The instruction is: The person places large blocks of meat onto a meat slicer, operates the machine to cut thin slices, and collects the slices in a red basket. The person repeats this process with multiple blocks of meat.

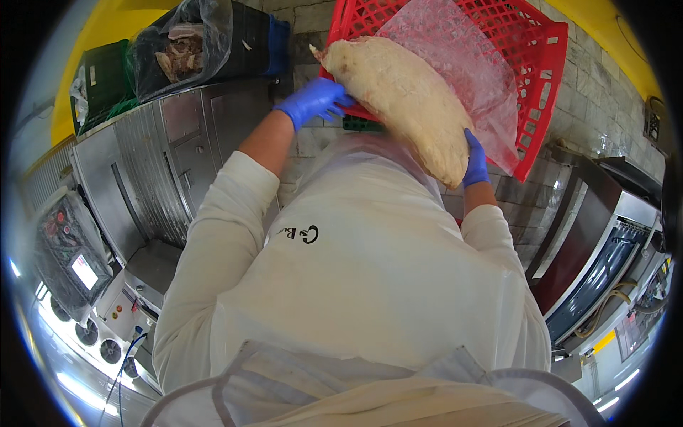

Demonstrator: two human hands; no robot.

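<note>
White clothing (370,299) sits nearest, gloved hands (317,102) touching pale meat (400,96).

Right hand (476,165) holds a pale meat slab (400,99).

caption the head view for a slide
Gloved left hand and right hand at a pale meat piece partly over a red crate.

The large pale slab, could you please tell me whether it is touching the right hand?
Touching: the head view shows the right hand's blue-gloved finger lying against the edge of the pale slab.
</note>
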